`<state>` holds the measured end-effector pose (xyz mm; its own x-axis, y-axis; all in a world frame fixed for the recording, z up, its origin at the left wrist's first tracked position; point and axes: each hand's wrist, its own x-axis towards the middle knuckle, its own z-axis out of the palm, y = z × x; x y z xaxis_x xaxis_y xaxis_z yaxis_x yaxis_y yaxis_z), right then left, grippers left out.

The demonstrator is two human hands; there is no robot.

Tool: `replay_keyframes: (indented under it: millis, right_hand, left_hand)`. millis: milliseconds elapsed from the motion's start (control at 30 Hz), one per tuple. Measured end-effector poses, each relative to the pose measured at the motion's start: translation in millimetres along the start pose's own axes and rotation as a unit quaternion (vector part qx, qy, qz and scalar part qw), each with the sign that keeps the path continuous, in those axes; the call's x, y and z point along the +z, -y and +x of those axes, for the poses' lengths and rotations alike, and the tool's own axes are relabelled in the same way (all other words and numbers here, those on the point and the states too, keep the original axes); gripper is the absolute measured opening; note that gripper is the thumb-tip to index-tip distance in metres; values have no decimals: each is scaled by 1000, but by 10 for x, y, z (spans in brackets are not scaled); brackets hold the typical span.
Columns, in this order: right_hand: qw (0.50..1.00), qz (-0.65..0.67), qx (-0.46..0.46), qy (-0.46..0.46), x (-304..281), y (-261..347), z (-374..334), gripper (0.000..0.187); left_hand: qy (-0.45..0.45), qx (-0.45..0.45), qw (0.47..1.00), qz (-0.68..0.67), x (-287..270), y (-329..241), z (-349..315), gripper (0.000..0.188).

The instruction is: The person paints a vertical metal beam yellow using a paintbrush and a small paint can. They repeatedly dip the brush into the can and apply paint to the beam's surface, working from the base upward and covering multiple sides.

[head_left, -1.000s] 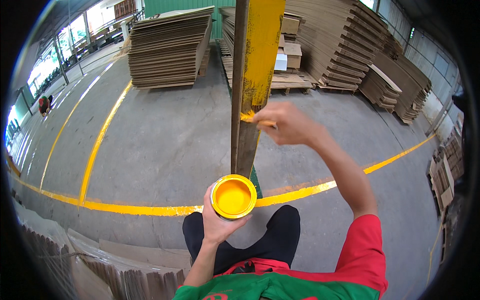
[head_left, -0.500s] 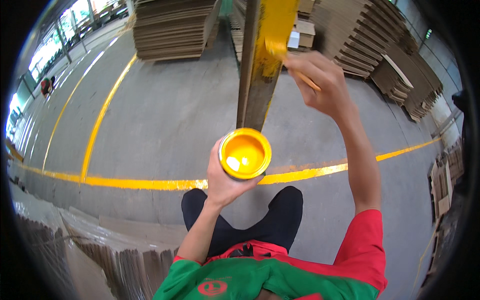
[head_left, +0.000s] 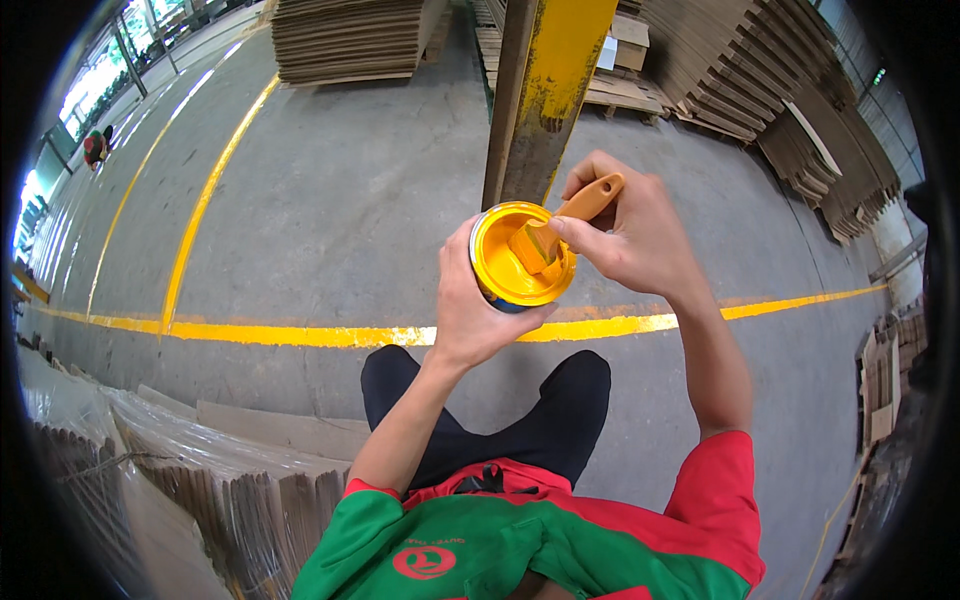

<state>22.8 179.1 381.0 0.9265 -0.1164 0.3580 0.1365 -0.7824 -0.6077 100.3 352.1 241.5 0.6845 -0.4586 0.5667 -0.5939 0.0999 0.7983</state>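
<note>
paintbrush point(head_left: 592, 197) is in the right hand point(head_left: 637, 238), its handle pinched between thumb and bent fingers, the bristles below them inside the open mouth of a paint can point(head_left: 482, 268). the left hand point(head_left: 476, 325) has its fingers parted to the can's width, gripping its side. beyond both sets of fingers stands a partly yellow post point(head_left: 558, 65); below them, a yellow line point(head_left: 375, 336) crosses the floor point(head_left: 350, 200).

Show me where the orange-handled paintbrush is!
Head view, just right of centre: the right fingers hold the paintbrush, bristles inside the round yellow-rimmed can.
</note>
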Motion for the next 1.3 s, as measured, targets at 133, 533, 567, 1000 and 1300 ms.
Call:
replay_keyframes:
  millis: [133, 533, 567, 1000, 1300]
  right_hand:
    - [1000, 23, 5, -14, -117, 39, 41, 26]
    - [996, 19, 83, -3, -408, -12, 10, 27]
    - [997, 5, 82, -14, -410, -25, 6, 26]
    - [974, -22, -177, 138, -554, -166, -292, 19]
    - [987, -60, -150, -13, -814, -203, -84, 17]
  left_hand:
    - [-1, -4, 1000, 3, 49, -18, 14, 103]
    - [-3, -12, 999, -36, 152, 61, 14, 104]
    - [-2, -11, 1000, -29, 149, 63, -4, 105]
    - [3, -32, 998, -46, 111, 181, -24, 105]
    - [-16, -31, 999, -32, 80, 204, 160, 102]
